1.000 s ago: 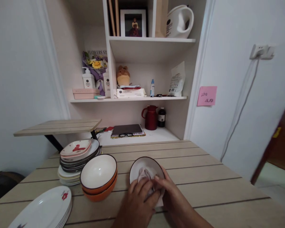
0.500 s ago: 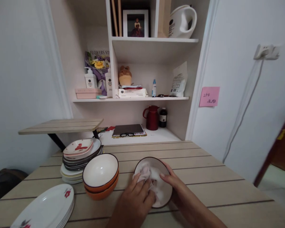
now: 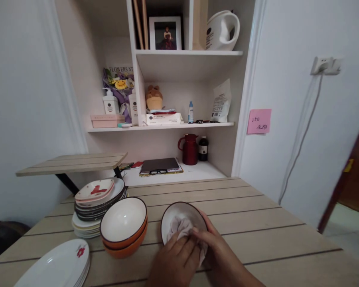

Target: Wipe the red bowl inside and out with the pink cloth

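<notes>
Head view, left hand [image 3: 177, 259] grasping bunched pale cloth [image 3: 180, 226] inside dark-rimmed bowl [image 3: 174, 213], right hand [image 3: 212, 239] clasping bowl's right side, bowl over table [image 3: 266, 235] at near middle, right of orange bowls [image 3: 125, 248], plate stack [image 3: 99, 204] far left of them.

On desk [image 3: 266, 247]: oval plates [image 3: 56, 263] near left, plate stack [image 3: 98, 207] behind them, bowl stack [image 3: 124, 221] right of both. Lone bowl [image 3: 169, 218] further right, cloth [image 3: 178, 228] in it. Far side: jug [image 3: 190, 151], bottle [image 3: 203, 150] on its right.

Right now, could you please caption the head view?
Left hand holds cloth inside a dark-rimmed bowl; right hand grips it.
</notes>
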Available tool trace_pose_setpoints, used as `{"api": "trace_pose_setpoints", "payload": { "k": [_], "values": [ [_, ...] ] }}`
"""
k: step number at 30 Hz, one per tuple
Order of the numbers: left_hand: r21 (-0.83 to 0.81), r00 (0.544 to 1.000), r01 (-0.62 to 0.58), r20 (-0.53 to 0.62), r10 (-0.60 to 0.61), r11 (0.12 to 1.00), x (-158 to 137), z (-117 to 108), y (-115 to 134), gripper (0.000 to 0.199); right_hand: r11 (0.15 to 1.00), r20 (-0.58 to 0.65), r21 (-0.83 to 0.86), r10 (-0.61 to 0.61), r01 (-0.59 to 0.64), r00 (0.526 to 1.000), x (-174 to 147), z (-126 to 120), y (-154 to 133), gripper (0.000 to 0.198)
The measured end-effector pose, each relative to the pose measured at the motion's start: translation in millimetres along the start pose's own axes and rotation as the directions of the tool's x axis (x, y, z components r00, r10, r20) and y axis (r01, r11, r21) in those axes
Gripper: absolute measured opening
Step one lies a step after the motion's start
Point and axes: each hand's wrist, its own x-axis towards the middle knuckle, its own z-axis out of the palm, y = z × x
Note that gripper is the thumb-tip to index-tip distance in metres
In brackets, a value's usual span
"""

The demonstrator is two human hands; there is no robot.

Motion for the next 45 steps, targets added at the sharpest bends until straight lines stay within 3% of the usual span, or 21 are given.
{"api": "trace_pose_setpoints", "payload": {
  "k": [4,11,17,24,45],
  "values": [
    [0.025,0.994,-0.033,0.109,0.03,0.999,-5,0,-1,0.041,1.0,-0.002,-0.021,0.007,-0.007,1.0,2,-6,-4,0.085],
    [0.081,0.988,-0.05,0.15,0.037,0.996,1,-13,-7,0.033,0.994,-0.004,-0.101,-0.04,0.039,0.999,-2,-6,-23,0.077],
    [0.111,0.999,-0.012,0.053,0.006,0.994,10,-18,-4,0.038,0.988,-0.008,-0.152,-0.042,0.04,0.999,-6,-2,-32,0.092],
    [0.076,0.998,0.057,-0.007,-0.056,0.996,6,-15,-4,0.044,0.997,0.063,0.049,-0.071,0.068,0.996,3,-11,1,0.093],
    [0.005,0.997,0.046,-0.059,-0.046,0.999,6,-14,-8,0.048,0.989,0.07,0.067,-0.135,0.13,0.988,-4,2,1,0.124]
  ]
}}
